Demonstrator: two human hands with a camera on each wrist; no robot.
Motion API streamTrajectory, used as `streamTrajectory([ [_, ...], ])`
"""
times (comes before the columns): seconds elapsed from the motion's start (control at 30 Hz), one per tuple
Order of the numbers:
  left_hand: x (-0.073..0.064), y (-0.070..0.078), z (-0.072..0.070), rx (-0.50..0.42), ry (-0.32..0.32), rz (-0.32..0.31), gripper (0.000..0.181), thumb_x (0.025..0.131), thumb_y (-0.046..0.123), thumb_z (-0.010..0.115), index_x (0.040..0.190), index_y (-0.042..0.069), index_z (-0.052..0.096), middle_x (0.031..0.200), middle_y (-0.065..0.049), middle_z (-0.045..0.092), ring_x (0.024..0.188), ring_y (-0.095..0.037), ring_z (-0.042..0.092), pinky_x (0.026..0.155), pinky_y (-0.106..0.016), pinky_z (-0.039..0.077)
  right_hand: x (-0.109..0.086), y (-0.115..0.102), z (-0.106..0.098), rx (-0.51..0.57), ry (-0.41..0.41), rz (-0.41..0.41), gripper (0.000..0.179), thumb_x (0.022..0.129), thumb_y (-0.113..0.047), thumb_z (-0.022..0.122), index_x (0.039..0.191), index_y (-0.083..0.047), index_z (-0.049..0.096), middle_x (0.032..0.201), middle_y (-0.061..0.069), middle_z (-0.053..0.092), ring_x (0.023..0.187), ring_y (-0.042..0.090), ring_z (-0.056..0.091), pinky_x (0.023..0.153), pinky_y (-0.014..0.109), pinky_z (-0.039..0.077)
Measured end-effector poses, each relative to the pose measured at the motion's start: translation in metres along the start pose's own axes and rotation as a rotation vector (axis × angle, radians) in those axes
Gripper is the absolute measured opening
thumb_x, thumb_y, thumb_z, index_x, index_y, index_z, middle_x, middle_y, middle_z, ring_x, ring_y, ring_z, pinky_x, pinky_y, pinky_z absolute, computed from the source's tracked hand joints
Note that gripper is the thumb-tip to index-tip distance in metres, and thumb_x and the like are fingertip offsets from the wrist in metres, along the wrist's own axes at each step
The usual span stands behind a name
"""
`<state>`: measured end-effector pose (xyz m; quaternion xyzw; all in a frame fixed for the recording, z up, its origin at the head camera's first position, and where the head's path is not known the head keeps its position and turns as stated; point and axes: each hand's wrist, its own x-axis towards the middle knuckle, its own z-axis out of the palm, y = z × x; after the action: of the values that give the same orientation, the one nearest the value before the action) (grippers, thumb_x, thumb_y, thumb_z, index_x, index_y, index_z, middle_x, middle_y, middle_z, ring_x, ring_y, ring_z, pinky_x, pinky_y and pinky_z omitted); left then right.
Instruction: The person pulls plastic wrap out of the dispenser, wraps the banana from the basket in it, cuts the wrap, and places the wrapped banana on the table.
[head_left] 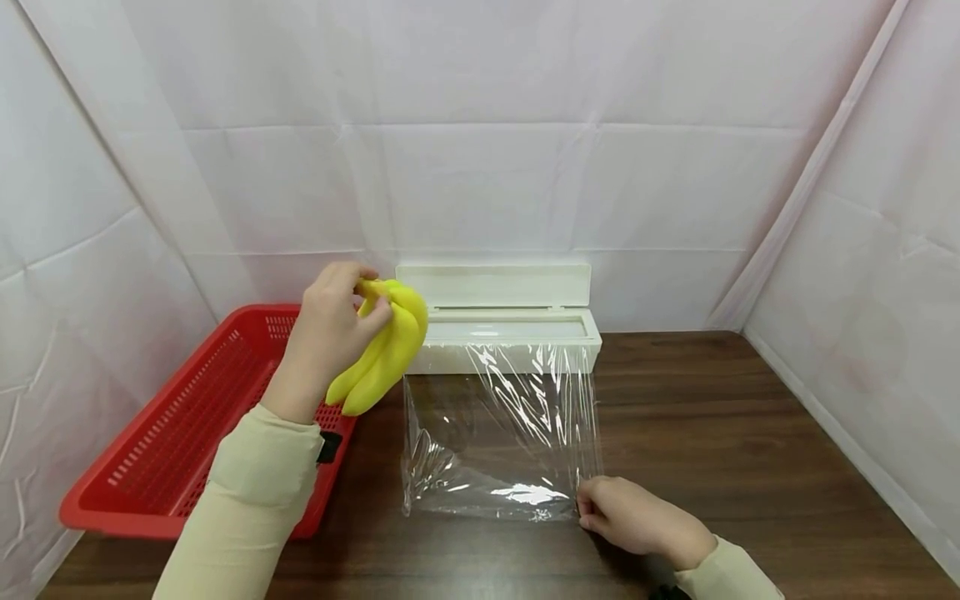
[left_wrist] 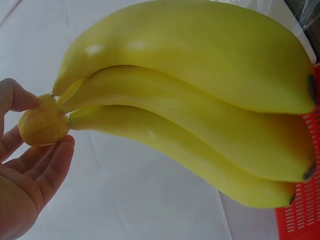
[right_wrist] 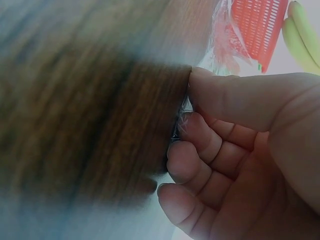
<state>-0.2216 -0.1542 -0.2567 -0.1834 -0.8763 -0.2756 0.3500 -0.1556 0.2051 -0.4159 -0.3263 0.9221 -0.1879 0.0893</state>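
A bunch of yellow bananas (head_left: pixel 390 350) hangs from my left hand (head_left: pixel 337 312), above the right side of the red basket. In the left wrist view, the thumb and fingers pinch the stem end (left_wrist: pixel 44 120) of the bananas (left_wrist: pixel 190 85). A sheet of clear plastic wrap (head_left: pixel 495 442) stretches from a white wrap dispenser box (head_left: pixel 510 358) toward me over the table. At the sheet's near right corner, my right hand (head_left: pixel 637 517) pinches the wrap's edge. Seen from the right wrist, the right hand (right_wrist: pixel 230 145) has crumpled film between thumb and curled fingers.
The red plastic basket (head_left: pixel 172 417) with slotted walls stands on the left of the dark wooden table (head_left: pixel 697 417). The dispenser's white lid (head_left: pixel 495 285) stands raised against the back. White cloth walls (head_left: pixel 480 167) enclose the table at the back and sides.
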Motion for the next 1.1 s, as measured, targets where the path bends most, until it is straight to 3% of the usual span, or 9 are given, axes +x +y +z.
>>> streamTrajectory([
  [0.53, 0.002, 0.011, 0.01, -0.03, -0.016, 0.03, 0.023, 0.081, 0.005, 0.061, 0.101, -0.006, 0.059, 0.099, -0.019, 0.06, 0.086, -0.031, 0.056, 0.075, -0.04, 0.052, -0.002, 0.0, -0.001, -0.011, 0.0, 0.015, 0.022, 0.085, -0.012, 0.067, 0.071, -0.018, 0.05, 0.066, -0.013, 0.043, 0.061, -0.001, 0.037, 0.056, 0.02, 0.034],
  [1.1, -0.003, 0.013, 0.019, -0.043, -0.046, 0.04, 0.024, 0.081, 0.004, 0.062, 0.103, -0.005, 0.059, 0.102, -0.018, 0.06, 0.087, -0.03, 0.058, 0.076, -0.039, 0.053, -0.003, -0.002, 0.005, 0.003, -0.003, 0.013, 0.022, 0.085, -0.012, 0.067, 0.072, -0.018, 0.05, 0.067, -0.013, 0.042, 0.061, -0.001, 0.037, 0.055, 0.019, 0.034],
])
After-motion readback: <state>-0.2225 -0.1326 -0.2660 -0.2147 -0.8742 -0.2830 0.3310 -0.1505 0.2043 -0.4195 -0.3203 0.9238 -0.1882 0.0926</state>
